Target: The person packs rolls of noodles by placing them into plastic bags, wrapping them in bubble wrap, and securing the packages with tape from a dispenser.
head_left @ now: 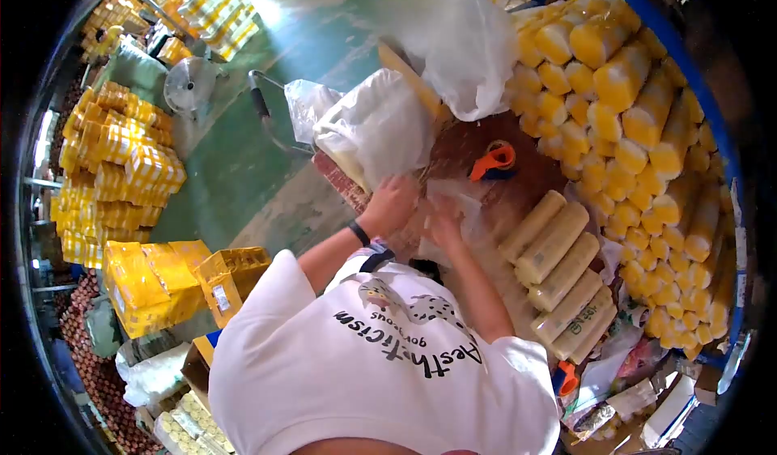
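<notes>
White bag (384,123) is lying along left edge of worktop (530,149), probably light, slippery; pinch near end. Left hand (392,204) touching, right hand (443,223) beside; can't tell grips.

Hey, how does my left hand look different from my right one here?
The left hand is at the lower edge of the white plastic, while the right hand is by the clear plastic. A black band circles the left wrist; the right wrist shows none. Both hands are ungloved and close together.
</notes>
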### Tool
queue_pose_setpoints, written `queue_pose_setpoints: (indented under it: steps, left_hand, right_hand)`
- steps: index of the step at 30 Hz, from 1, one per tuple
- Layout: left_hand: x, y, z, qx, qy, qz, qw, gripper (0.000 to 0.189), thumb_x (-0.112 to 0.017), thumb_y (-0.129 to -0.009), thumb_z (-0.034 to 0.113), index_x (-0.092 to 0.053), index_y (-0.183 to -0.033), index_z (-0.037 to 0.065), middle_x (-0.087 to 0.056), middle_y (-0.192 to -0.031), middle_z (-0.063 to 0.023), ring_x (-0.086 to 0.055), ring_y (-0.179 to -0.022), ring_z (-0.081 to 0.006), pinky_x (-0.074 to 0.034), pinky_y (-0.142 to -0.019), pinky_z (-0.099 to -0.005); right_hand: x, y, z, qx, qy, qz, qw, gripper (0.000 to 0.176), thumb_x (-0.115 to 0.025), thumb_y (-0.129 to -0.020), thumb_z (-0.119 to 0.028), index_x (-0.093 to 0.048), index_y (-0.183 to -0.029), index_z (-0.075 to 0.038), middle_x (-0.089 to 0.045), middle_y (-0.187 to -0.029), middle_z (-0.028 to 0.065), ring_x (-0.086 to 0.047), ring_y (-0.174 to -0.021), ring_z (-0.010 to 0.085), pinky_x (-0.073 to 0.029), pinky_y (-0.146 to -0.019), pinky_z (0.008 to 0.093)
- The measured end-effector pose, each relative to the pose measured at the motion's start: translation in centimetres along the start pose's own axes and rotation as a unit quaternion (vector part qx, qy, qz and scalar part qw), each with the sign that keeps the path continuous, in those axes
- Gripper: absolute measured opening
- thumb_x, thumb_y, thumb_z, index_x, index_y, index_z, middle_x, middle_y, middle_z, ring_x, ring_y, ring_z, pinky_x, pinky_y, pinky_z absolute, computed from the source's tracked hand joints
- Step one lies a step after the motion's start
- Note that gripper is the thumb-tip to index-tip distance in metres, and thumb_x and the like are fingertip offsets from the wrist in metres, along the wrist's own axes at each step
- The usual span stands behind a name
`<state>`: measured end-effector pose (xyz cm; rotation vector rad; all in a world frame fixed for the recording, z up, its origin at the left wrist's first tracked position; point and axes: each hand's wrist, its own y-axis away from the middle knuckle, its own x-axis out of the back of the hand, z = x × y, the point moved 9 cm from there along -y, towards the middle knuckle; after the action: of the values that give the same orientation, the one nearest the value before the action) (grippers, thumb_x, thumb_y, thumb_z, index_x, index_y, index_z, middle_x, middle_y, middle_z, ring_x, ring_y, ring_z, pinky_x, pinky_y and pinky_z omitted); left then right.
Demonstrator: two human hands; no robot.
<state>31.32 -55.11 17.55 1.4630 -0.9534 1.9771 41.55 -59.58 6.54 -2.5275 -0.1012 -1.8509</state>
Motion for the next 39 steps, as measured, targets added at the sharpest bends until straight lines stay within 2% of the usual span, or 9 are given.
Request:
queue_pose_setpoints:
  steps: [4,8,14,18,24,28,34,36,39]
  left_hand:
    - [-3.3,-0.2,-1.3,0.010,-0.136,-0.072,0.988,0.032,-0.060,-0.074,0.026,-0.059,-0.100,0.006,-0.056,-0.105,-0.0105,-0.051,-0.103,-0.0289,-0.037,-0.092,-0.0457]
    - [-10.6,2.0,-4.6,0.035,-0.242,-0.141,0.959,0.036,-0.064,-0.076,0.023,-0.056,-0.106,0.004,-0.059,-0.097,-0.0112,-0.054,-0.098,-0.0311,-0.043,-0.086,-0.0458]
    - [5.6,0.9,-1.2,-0.008,0.165,0.057,0.985,0.011,-0.061,-0.077,0.006,-0.057,-0.087,0.005,-0.055,-0.074,-0.0078,-0.056,-0.074,-0.0257,-0.046,-0.060,-0.0351]
    - [13.0,1.9,-3.0,-0.018,0.257,0.136,0.957,0.012,-0.058,-0.069,-0.004,-0.055,-0.076,0.006,-0.053,-0.073,-0.0067,-0.053,-0.070,-0.0258,-0.044,-0.058,-0.0353]
    - [16.0,2.6,-6.0,-0.102,0.297,0.153,0.937,0.014,-0.061,-0.065,-0.001,-0.057,-0.076,0.007,-0.052,-0.073,-0.0050,-0.052,-0.069,-0.0253,-0.043,-0.057,-0.0346]
    - [14.4,2.8,-6.6,-0.184,0.250,0.025,0.950,0.013,-0.067,-0.069,0.002,-0.058,-0.077,0.007,-0.055,-0.074,-0.0054,-0.055,-0.070,-0.0245,-0.046,-0.058,-0.0335]
    - [14.6,1.9,-14.5,0.048,0.506,0.047,0.860,0.008,-0.064,-0.079,0.004,-0.060,-0.087,0.003,-0.059,-0.086,-0.0068,-0.060,-0.075,-0.0217,-0.049,-0.063,-0.0299]
    - [16.5,1.8,-17.6,0.066,0.489,0.189,0.849,0.012,-0.062,-0.077,-0.005,-0.059,-0.087,0.001,-0.060,-0.086,-0.0088,-0.059,-0.071,-0.0181,-0.048,-0.061,-0.0272]
    - [18.3,1.7,-21.6,0.101,0.440,0.281,0.847,0.010,-0.062,-0.078,-0.005,-0.059,-0.086,0.000,-0.060,-0.084,-0.0091,-0.059,-0.071,-0.0175,-0.048,-0.061,-0.0264]
  right_hand:
    - [-2.6,3.4,2.7,-0.102,0.058,-0.073,0.990,0.050,-0.068,-0.073,-0.029,-0.052,-0.118,-0.016,-0.047,-0.124,0.0130,-0.040,-0.117,0.0365,-0.039,-0.083,0.0632]
    - [1.0,5.6,7.2,-0.190,-0.007,0.084,0.978,0.030,-0.068,-0.075,-0.023,-0.061,-0.102,-0.012,-0.050,-0.117,0.0126,-0.045,-0.111,0.0345,-0.044,-0.082,0.0523]
    - [4.6,4.3,4.6,-0.135,-0.363,0.142,0.911,0.019,-0.065,-0.082,-0.019,-0.065,-0.092,-0.003,-0.061,-0.093,0.0088,-0.056,-0.089,0.0249,-0.045,-0.084,0.0336]
    - [7.8,0.7,-0.4,-0.178,-0.657,0.203,0.703,0.024,-0.061,-0.088,-0.023,-0.064,-0.090,0.001,-0.062,-0.084,0.0031,-0.057,-0.077,0.0150,-0.045,-0.076,0.0264]
    - [5.4,-8.7,-6.1,-0.170,-0.661,0.035,0.729,0.023,-0.056,-0.090,-0.021,-0.064,-0.090,0.000,-0.065,-0.089,0.0047,-0.060,-0.079,0.0135,-0.047,-0.071,0.0273]
    - [3.3,-11.7,-6.9,-0.183,-0.847,0.034,0.497,0.017,-0.058,-0.084,-0.015,-0.062,-0.091,0.000,-0.064,-0.091,0.0089,-0.061,-0.082,0.0189,-0.049,-0.076,0.0311]
    - [14.0,-11.9,-11.1,-0.022,-0.957,0.174,0.230,0.026,-0.054,-0.079,-0.009,-0.059,-0.101,0.003,-0.058,-0.110,0.0149,-0.054,-0.105,0.0280,-0.049,-0.090,0.0353]
    - [4.8,-14.6,-7.2,-0.083,-0.829,0.130,0.537,0.026,-0.051,-0.079,-0.008,-0.058,-0.103,0.001,-0.059,-0.107,0.0124,-0.053,-0.104,0.0272,-0.049,-0.088,0.0354]
    - [2.9,-19.4,-7.1,-0.129,-0.811,0.080,0.565,0.027,-0.051,-0.079,-0.009,-0.058,-0.103,0.001,-0.058,-0.107,0.0123,-0.053,-0.104,0.0272,-0.049,-0.089,0.0355]
